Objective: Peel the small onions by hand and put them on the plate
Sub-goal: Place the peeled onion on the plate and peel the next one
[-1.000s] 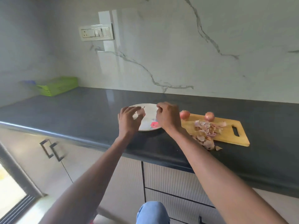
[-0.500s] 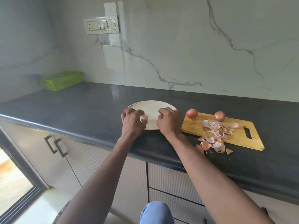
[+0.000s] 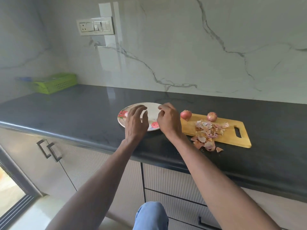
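Observation:
A white plate (image 3: 153, 108) with red flower prints lies on the dark counter. My left hand (image 3: 136, 123) hovers over its near left part with fingers spread and relaxed, holding nothing I can see. A pale bit shows under those fingers, too hidden to name. My right hand (image 3: 168, 120) is at the plate's right rim with fingers loosely curled, and nothing shows in them. Two unpeeled small onions (image 3: 185, 114) (image 3: 212, 116) sit at the far edge of the wooden cutting board (image 3: 232, 140).
A heap of onion skins (image 3: 207, 129) covers the board's middle and spills onto the counter (image 3: 83, 113) in front of it. A green basket (image 3: 54, 83) stands far left by the wall. Cabinet handles (image 3: 49, 151) are below the counter edge.
My left hand held a pale peeled onion over the plate; now its fingers are spread and that onion is out of sight. Both hands have lifted slightly.

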